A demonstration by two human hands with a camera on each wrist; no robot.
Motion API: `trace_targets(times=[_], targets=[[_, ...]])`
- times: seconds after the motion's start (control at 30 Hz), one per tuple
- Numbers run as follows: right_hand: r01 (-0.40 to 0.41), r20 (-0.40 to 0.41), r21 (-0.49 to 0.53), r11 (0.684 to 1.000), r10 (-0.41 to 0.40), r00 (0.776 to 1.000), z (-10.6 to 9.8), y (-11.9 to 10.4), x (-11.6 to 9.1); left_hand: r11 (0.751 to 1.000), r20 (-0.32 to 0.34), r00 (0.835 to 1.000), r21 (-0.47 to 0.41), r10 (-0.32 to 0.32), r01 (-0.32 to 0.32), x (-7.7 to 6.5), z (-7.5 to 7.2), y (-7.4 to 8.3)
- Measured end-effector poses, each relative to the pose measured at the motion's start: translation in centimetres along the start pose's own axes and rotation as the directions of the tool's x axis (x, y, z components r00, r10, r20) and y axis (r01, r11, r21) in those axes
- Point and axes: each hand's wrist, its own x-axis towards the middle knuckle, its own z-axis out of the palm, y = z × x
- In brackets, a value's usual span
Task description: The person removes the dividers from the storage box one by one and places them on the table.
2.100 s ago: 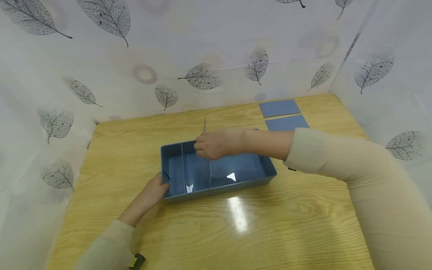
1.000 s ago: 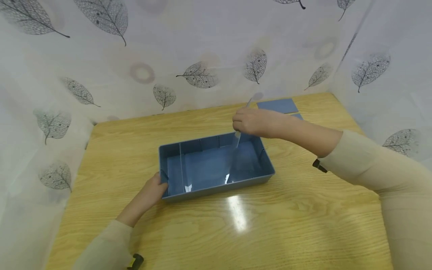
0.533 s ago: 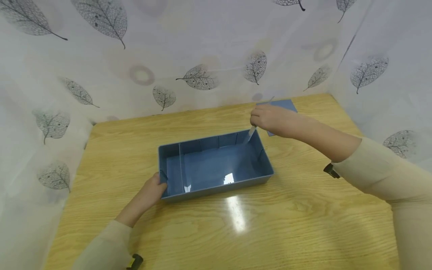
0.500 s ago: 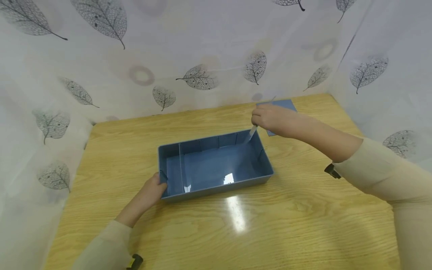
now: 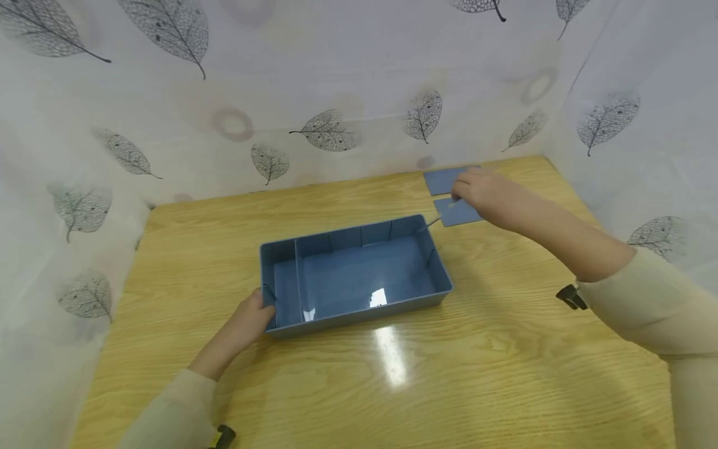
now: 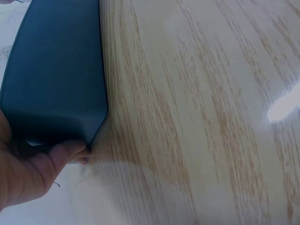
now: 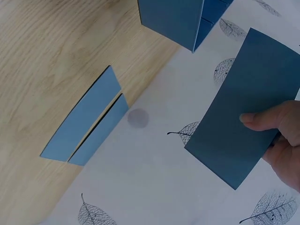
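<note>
A shallow blue divided box rests on the wooden table, with one upright divider near its left end. My left hand grips the box's left end wall. In the left wrist view that hand's thumb lies along the end of the box. My right hand is off the box's far right corner, above the loose panels. It pinches a thin blue divider panel between thumb and fingers. In the head view the held divider appears almost edge-on.
Two flat blue panels lie side by side at the back right of the table, partly behind my right hand. A leaf-print curtain hangs along the table's back and sides.
My right hand has lifted the divider panel out of the box's middle and carried it right, past the far right corner. My left hand still grips the left end.
</note>
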Motion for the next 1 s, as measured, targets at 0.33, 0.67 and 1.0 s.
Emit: trace_targets(times=[0.33,0.67,1.0], targets=[[-0.188,0.105,-0.012,0.982,0.188,0.977,-0.4,0.5,-1.6,1.000,0.011,1.000,0.005,-0.011,0.011,0.2,-0.5,0.1],[-0.316,0.195,-0.029,0.948,0.315,0.929,0.3,1.2,-2.8,1.000,0.011,1.000,0.003,-0.016,0.016,0.4,-0.7,-0.1],[-0.337,0.217,0.025,0.941,0.324,0.921,2.0,2.3,-4.3,1.000,0.009,1.000,0.019,-0.002,0.002,0.4,-0.7,0.0]])
